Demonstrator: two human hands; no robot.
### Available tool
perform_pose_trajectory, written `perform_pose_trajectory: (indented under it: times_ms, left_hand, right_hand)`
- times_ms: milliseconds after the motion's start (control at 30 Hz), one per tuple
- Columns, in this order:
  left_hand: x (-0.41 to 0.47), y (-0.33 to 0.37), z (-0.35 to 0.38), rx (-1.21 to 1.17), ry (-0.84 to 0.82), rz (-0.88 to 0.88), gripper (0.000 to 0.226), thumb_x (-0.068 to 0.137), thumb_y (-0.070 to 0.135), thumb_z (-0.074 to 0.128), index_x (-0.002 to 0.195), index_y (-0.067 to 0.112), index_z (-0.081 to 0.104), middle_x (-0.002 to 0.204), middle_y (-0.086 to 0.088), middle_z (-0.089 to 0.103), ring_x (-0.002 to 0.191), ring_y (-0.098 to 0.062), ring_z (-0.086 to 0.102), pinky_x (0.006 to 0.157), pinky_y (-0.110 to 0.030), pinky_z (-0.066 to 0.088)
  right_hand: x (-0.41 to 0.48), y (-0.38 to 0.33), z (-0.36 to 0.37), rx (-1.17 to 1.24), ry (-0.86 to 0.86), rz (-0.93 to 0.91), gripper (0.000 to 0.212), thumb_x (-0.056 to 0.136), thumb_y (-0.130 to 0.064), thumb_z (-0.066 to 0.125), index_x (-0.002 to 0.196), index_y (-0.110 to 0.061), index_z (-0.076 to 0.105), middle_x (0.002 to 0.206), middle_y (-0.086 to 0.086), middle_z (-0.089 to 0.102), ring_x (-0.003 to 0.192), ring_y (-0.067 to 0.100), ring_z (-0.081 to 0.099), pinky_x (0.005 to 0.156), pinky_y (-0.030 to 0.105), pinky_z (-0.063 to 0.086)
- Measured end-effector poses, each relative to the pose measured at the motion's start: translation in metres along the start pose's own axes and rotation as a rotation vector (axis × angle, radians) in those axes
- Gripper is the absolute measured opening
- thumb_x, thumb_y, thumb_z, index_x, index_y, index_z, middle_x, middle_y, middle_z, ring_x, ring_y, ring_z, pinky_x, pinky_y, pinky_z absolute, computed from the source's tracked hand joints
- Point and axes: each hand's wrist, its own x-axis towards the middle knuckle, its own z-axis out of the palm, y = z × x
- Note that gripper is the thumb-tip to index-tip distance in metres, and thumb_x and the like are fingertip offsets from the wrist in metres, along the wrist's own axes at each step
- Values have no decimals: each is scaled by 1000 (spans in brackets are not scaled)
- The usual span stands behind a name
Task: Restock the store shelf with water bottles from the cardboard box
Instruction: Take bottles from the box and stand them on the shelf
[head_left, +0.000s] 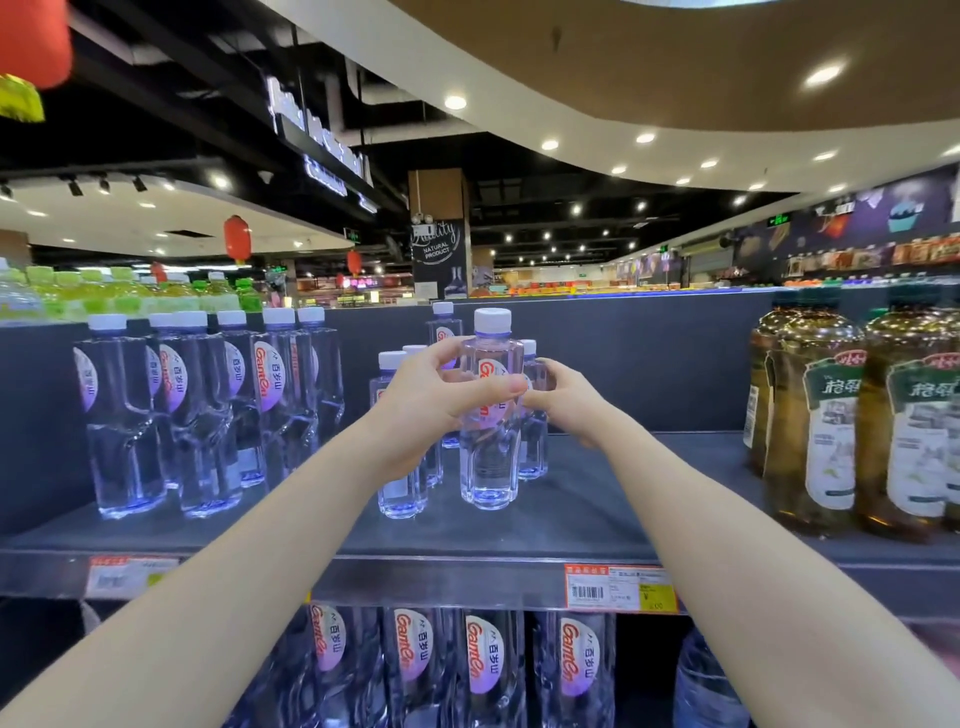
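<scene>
A clear water bottle (491, 452) with a white cap stands at the front of a small cluster on the dark top shelf (582, 509). My left hand (441, 400) grips its upper body, thumb across the red-lettered label. My right hand (563, 397) touches the same bottle from the right; I cannot tell if it also holds the smaller bottle (534, 441) just behind. More small water bottles (402, 488) stand behind and left of the gripped one. The cardboard box is out of view.
A group of taller water bottles (208, 410) fills the shelf's left side. Amber drink bottles (826, 436) stand at the right. A lower shelf holds large water bottles (485, 670). A price tag (618, 587) hangs on the shelf edge. Bare shelf lies between the cluster and amber bottles.
</scene>
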Motion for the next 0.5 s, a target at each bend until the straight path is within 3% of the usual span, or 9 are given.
perform_pose_trajectory:
  times_ms: [67, 200, 367, 500]
  left_hand:
    - [0, -4, 2, -6, -7, 7, 49, 80, 25, 90, 125, 26, 70, 109, -12, 78, 105, -31, 76, 100, -57, 56]
    - [1, -10, 5, -35, 2, 8, 48, 81, 21, 88, 125, 26, 70, 112, -8, 78, 109, -28, 74, 99, -55, 57]
    - [1, -12, 3, -41, 2, 8, 57, 75, 30, 93, 127, 27, 68, 114, -5, 78, 113, -25, 73, 99, -54, 57]
    - [-2, -14, 5, -55, -12, 18, 50, 81, 24, 89, 126, 30, 69, 113, -7, 78, 106, -25, 76, 101, -54, 56]
  right_hand:
    - [7, 5, -1, 10, -1, -6, 71, 68, -36, 78, 135, -28, 59, 118, -3, 74, 105, 18, 74, 94, 45, 59]
    - [7, 6, 0, 15, -32, -6, 67, 71, -36, 76, 136, -33, 57, 120, 0, 73, 105, 20, 74, 84, 36, 59]
    - [9, 8, -5, -2, -30, -24, 42, 92, -14, 71, 130, -30, 60, 113, 1, 75, 102, 19, 74, 86, 38, 61]
    - [11, 9, -7, 15, -61, 3, 44, 95, -18, 71, 134, -32, 56, 118, -1, 74, 101, 15, 74, 67, 22, 56]
